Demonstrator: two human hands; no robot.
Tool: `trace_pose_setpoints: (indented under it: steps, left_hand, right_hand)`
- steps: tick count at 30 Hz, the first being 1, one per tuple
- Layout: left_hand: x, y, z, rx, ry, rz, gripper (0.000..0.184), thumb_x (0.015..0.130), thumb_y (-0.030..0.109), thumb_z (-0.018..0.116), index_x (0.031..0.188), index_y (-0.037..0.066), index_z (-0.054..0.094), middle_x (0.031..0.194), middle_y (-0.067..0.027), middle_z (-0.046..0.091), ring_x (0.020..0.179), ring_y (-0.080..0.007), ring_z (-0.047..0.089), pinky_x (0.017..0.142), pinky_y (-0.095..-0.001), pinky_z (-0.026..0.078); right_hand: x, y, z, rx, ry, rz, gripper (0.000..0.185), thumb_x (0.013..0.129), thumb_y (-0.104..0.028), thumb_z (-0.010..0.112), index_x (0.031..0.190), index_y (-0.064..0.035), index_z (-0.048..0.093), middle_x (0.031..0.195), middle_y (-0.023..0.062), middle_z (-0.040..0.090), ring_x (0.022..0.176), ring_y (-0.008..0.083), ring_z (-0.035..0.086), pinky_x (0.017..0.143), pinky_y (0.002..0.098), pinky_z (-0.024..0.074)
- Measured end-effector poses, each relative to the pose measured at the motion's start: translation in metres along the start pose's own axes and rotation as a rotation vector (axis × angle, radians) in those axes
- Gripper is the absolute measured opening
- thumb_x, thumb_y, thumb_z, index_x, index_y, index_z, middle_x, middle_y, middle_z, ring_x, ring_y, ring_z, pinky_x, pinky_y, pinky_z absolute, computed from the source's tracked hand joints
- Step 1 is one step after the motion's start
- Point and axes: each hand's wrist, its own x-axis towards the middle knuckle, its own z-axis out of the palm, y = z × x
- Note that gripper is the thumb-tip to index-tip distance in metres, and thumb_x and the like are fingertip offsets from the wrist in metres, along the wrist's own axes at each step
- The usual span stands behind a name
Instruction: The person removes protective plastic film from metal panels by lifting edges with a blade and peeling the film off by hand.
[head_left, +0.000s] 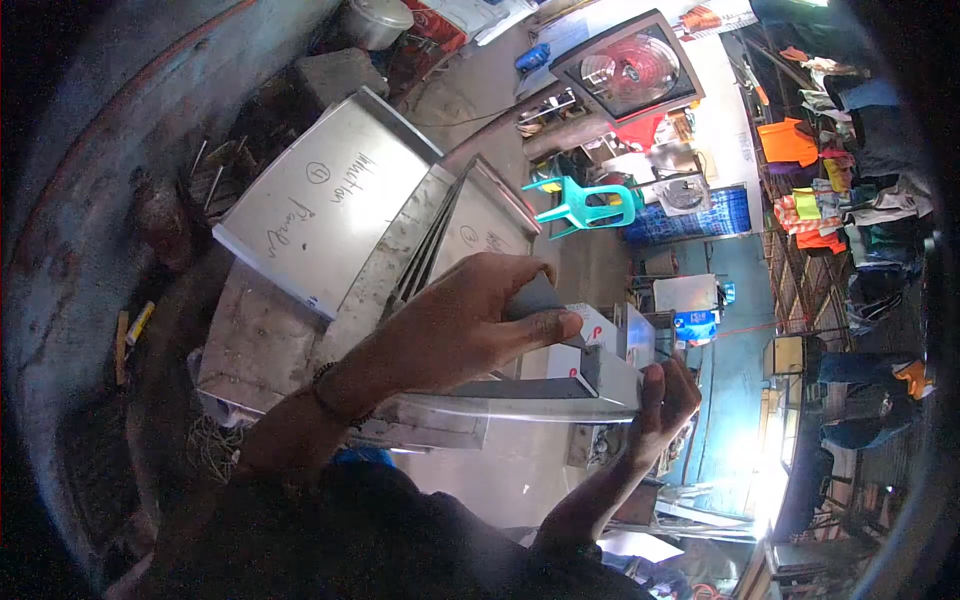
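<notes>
- Left hand point(490, 325): thumb and fingers closed about a grey piece point(535, 296); whether it joins the sheet-metal part cannot be determined.
- Right hand point(668, 398): fingers curled, thumb at the right end of the sheet-metal part point(615, 382); grip firmness cannot be determined.
- Sheet-metal part: located before the torso, extending between both forearms.
- Handwritten panel point(335, 195): lies left of the hands.

Lt-grey metal pc. point(615, 381), turq. chair point(583, 205), orange cloth point(788, 143)
</notes>
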Motion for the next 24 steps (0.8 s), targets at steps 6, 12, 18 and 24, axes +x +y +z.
trace_pose_setpoints:
  steps: [6, 12, 18, 24]
  left_hand:
    - [-0.0025, 0.0036, -0.0040, -0.038, -0.034, -0.023, 0.031, 0.094, 0.029, 0.069, 0.084, 0.003, 0.058, 0.062, 0.0022, 0.050, 0.057, -0.0053, 0.043, 0.051, -0.0273, 0.036]
    - [-0.0058, 0.0048, -0.0047, 0.048, -0.046, 0.004, 0.035, 0.093, 0.034, 0.070, 0.083, 0.003, 0.058, 0.062, 0.0012, 0.050, 0.057, -0.0055, 0.044, 0.051, -0.0278, 0.036]
    - [-0.0042, 0.0028, -0.0014, -0.007, 0.028, -0.016, 0.033, 0.092, 0.032, 0.071, 0.084, 0.003, 0.059, 0.063, 0.0006, 0.052, 0.059, -0.0057, 0.048, 0.053, -0.0270, 0.038]
    - [-0.0040, 0.0015, -0.0013, 0.076, 0.004, 0.020, 0.037, 0.093, 0.036, 0.068, 0.087, 0.000, 0.063, 0.064, -0.0094, 0.057, 0.057, -0.0164, 0.054, 0.055, -0.0364, 0.041]
  right_hand:
    - [0.0012, -0.0031, 0.0017, -0.015, 0.016, 0.016, 0.049, 0.095, -0.032, 0.062, 0.062, 0.0020, 0.048, 0.057, 0.0066, 0.040, 0.055, 0.0181, 0.038, 0.051, 0.0347, 0.0267]
    - [0.0006, -0.0011, -0.0003, -0.030, -0.014, -0.019, 0.047, 0.094, -0.030, 0.062, 0.063, 0.0029, 0.049, 0.058, 0.0083, 0.042, 0.054, 0.0210, 0.039, 0.052, 0.0357, 0.0267]
    - [-0.0002, -0.0027, -0.0013, -0.057, -0.005, -0.008, 0.045, 0.094, -0.028, 0.062, 0.063, 0.0026, 0.049, 0.058, 0.0093, 0.043, 0.053, 0.0218, 0.040, 0.051, 0.0363, 0.0271]
    - [0.0005, -0.0002, 0.0005, -0.039, 0.007, -0.009, 0.048, 0.095, -0.031, 0.061, 0.062, 0.0021, 0.047, 0.058, 0.0088, 0.040, 0.053, 0.0206, 0.038, 0.052, 0.0360, 0.0256]
